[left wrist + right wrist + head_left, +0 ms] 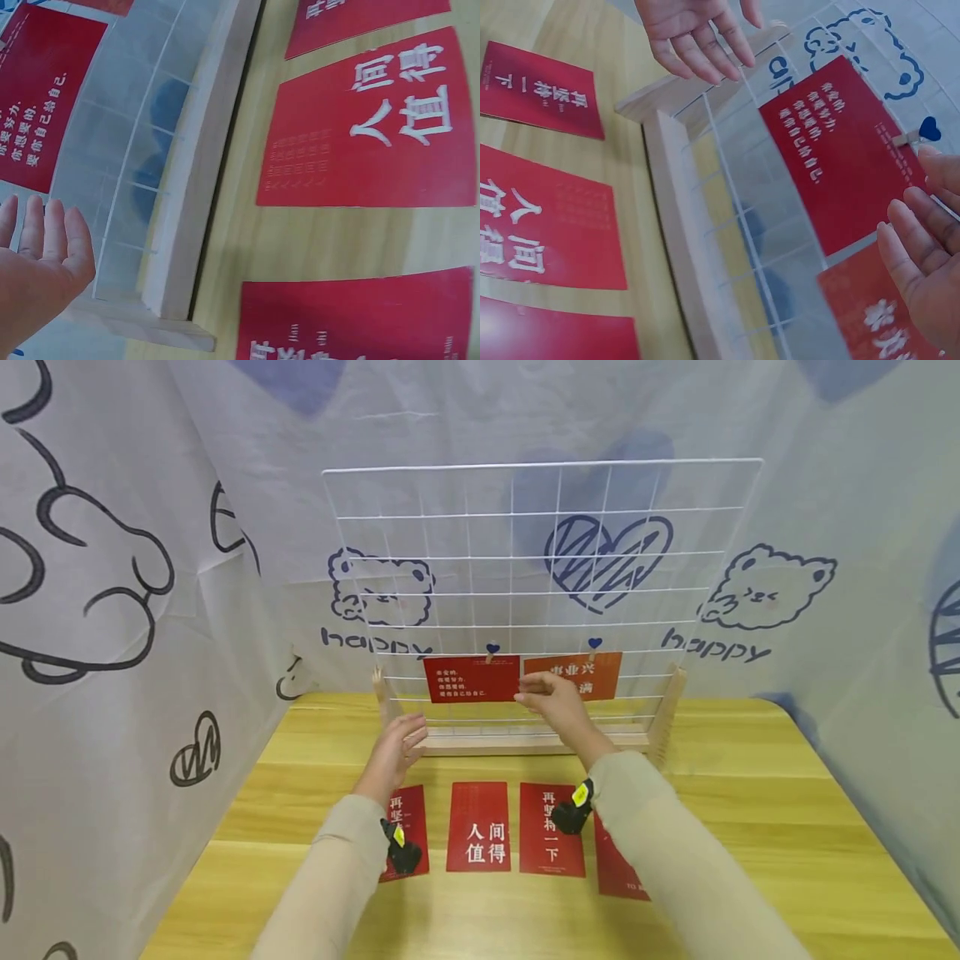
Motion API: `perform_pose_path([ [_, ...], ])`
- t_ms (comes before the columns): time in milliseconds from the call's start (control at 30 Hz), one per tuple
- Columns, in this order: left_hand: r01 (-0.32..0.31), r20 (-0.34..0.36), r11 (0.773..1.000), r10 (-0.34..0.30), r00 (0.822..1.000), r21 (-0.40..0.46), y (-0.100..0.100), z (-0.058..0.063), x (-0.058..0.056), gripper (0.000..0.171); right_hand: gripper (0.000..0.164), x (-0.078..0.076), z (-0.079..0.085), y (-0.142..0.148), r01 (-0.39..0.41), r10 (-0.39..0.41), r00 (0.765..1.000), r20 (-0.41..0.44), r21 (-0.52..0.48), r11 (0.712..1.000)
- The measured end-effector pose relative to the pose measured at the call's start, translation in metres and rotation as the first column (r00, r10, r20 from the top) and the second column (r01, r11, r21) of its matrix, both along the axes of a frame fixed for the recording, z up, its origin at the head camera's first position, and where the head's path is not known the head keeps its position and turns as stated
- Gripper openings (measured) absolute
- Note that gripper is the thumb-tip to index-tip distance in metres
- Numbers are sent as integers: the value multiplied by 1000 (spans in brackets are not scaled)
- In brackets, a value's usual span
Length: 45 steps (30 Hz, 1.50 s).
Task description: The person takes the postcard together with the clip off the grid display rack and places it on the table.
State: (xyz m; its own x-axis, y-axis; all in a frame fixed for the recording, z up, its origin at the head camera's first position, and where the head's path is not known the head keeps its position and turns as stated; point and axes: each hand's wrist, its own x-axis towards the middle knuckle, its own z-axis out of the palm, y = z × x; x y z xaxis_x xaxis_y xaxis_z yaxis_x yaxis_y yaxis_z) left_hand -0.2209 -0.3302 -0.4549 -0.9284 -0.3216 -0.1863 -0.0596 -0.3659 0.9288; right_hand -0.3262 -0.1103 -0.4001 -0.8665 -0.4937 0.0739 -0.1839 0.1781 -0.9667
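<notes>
A red card point(468, 683) with white writing hangs sideways on the white wire grid point(491, 557), under a small clip topped by a dark blue heart point(492, 649). To its right an orange-red card point(609, 681) hangs from a second heart clip point(595, 643). My right hand point(561, 708) hovers with loosely bent fingers at the red card's right edge and overlaps the orange one; nothing is in its grasp. Below the red card's lower left corner, my left hand point(396, 750) is held up with relaxed fingers, palm bare in the left wrist view.
Several red cards lie in a row on the wooden table, among them one card point(480, 827) in the middle and another point(551, 852) beside it. The grid stands in a pale wooden base point(480, 745). Printed white cloth point(97, 710) surrounds the table at the sides and back.
</notes>
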Motion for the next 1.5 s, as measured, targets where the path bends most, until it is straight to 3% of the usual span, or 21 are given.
perform_pose_path([
  [133,-29,10,999,30,1000,-13,-4,7,-8,46,37,-7,12,-9,5,-4,1000,-30,22,1000],
  [267,-21,20,998,22,1000,-55,-5,14,-17,48,41,-13,22,-15,29,-21,996,-85,90,995],
  [567,-1,35,996,4,999,-85,-5,23,-34,49,49,-19,37,-32,18,4,993,-121,183,983],
  [767,12,68,993,-4,998,-119,-8,23,-40,53,49,-19,44,-44,24,41,975,-218,290,957],
  [1033,10,87,982,6,996,-189,-9,20,-45,52,51,-19,50,-57,27,102,959,-266,440,898],
  [1200,-23,93,957,52,994,-290,-8,17,-45,45,44,-21,50,-62,69,64,958,-279,441,895],
  [1333,-66,101,940,105,989,-334,-7,15,-47,39,36,-23,47,-64,162,8,928,-374,423,892],
  [1500,-157,71,939,187,980,-306,-3,11,-49,36,28,-25,42,-66,233,-24,878,-478,384,893],
])
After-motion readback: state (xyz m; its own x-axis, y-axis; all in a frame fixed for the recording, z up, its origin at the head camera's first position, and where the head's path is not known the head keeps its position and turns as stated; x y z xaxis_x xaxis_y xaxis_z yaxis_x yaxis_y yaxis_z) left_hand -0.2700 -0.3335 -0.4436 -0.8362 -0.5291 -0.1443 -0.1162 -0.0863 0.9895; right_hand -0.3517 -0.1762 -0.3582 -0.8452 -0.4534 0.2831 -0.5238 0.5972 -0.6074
